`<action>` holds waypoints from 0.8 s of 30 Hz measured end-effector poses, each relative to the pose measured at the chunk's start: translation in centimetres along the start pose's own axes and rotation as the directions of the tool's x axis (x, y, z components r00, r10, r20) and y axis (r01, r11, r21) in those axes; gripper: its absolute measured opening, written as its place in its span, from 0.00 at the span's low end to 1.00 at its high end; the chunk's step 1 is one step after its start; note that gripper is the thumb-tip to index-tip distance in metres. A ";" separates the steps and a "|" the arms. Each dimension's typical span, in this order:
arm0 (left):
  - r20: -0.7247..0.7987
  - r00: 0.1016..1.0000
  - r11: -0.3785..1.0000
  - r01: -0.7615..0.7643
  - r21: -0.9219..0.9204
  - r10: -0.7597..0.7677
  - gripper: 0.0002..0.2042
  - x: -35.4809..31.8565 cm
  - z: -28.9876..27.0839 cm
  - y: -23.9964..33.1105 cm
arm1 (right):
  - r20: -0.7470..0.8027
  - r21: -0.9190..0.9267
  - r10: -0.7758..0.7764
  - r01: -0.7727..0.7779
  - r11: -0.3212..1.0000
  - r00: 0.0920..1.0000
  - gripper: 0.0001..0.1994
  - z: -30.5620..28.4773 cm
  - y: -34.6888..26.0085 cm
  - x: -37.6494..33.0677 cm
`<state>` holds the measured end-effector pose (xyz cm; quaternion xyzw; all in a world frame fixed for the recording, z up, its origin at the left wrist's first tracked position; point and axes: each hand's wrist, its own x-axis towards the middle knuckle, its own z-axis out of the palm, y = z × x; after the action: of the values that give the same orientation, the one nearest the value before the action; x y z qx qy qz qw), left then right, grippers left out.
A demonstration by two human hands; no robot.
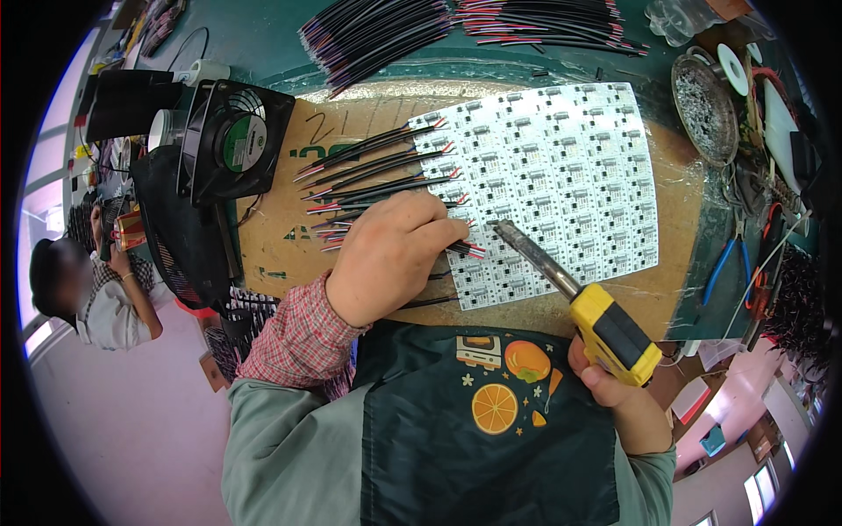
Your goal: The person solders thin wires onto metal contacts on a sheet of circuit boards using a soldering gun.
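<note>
I have the left hand (395, 250) over the left side of the white circuit-board panel (561, 175), its grip closed to a pinch that appears to hold a black wire lead (466, 249) with stripped red and white ends. More wire leads (377, 162) lie in rows along the panel's left edge. A steady pinch well back from the bare ends would suit here, I judge, because the tip of the soldering iron (618, 337) is just beside those fingertips (whether it touches the panel I cannot tell). The right hand (605, 381) has its grip wrapped around the yellow-and-black handle, partly hidden behind it; I would keep the shaft slanted in from the right, with short, light contact.

For room, the axial fan (237, 145) limits me at the counter's (263, 44) left end, though brown cardboard (276, 241) shows between it and the leads. Wire bundles (377, 39) line the far edge. The panel sits close to the near edge, where the iron's handle overhangs (I'd watch the apron (491, 456) there). Rightward, a cardboard strip gives the shaft some space before the blue-handled pliers (728, 263) by the right edge and the round metal tin (702, 114) toward the far right corner.
</note>
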<state>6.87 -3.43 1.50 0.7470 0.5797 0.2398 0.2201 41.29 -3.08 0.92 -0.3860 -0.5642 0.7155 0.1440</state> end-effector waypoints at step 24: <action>-0.156 0.961 0.956 -0.189 0.225 0.226 0.19 -2.0 0.5 1.6 | 0.009 -0.028 -0.096 0.096 0.995 0.995 0.15 -0.2 -0.3 -0.1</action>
<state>7.96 -5.81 1.93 0.7980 0.5371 0.2664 0.0610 41.44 -2.86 1.26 -0.3576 -0.5930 0.7011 0.1704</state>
